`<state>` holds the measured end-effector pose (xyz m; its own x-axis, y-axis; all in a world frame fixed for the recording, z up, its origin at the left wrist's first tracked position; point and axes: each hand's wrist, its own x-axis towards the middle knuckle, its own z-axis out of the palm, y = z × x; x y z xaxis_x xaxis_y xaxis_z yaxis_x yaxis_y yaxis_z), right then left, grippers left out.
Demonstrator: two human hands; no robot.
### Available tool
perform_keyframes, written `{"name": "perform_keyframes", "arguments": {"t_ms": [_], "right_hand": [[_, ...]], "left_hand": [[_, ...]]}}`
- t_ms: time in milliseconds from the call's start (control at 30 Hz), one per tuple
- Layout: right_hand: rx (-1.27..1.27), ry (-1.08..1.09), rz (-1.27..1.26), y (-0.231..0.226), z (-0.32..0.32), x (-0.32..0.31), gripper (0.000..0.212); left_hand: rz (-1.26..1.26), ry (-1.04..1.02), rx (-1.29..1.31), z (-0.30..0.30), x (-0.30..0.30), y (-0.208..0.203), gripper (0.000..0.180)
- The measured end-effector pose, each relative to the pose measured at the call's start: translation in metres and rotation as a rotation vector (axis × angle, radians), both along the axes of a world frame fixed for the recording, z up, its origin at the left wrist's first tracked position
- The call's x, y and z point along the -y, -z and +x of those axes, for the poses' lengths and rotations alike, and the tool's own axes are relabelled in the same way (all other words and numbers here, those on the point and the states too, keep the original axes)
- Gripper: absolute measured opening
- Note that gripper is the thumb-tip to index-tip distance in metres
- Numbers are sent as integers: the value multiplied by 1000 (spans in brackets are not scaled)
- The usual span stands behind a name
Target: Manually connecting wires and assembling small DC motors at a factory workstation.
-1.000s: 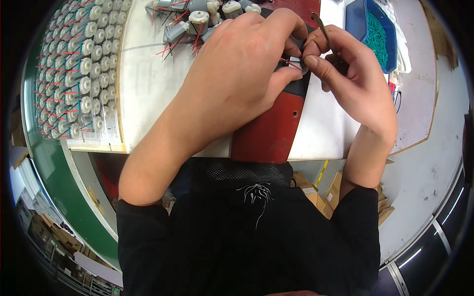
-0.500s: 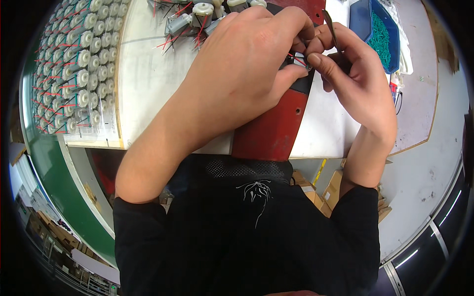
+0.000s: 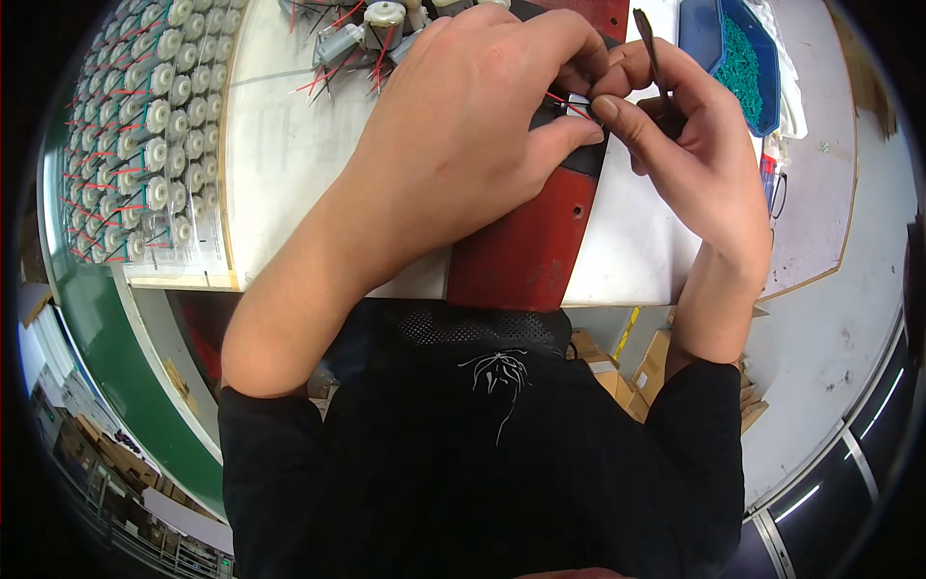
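Above a red and black work plate (image 3: 519, 246), my hands meet fingertip to fingertip. My left hand (image 3: 473, 121) is closed round a small motor (image 3: 578, 105); only a pale, shiny bit of it shows between the fingers, with red and black wires beside it. Thumb and forefinger of my right hand (image 3: 690, 145) pinch at the motor's edge; what exactly they grip there is hidden. A dark, thin tool like tweezers (image 3: 647, 46) is also held in the right hand, sticking up past the forefinger. Just beyond my left hand lies a pile of motors (image 3: 384, 17) with red and black wires.
On the left, a clear tray holds rows of wired motors (image 3: 157, 154). A blue bin (image 3: 769, 116) with small green pieces (image 3: 739, 72) stands at the far right, beside white plastic bags. Cardboard boxes (image 3: 652, 365) sit below the white table (image 3: 309, 159).
Both hands keep their grip and have shifted only slightly. The pale part of the motor and its wires sit a little further left and up between the fingertips.
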<state>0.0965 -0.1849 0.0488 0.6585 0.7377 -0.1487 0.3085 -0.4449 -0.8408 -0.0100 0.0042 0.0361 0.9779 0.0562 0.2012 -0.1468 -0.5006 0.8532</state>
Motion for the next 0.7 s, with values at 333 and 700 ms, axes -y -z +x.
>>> {"name": "perform_keyframes", "arguments": {"t_ms": [333,700], "right_hand": [[-71,19,-117,-8,16,19,24],[437,-177,-179,-52,25,57,33]], "left_hand": [[57,40,5,4,-1,-1,20],[18,68,-89,5,-4,-4,21]]}}
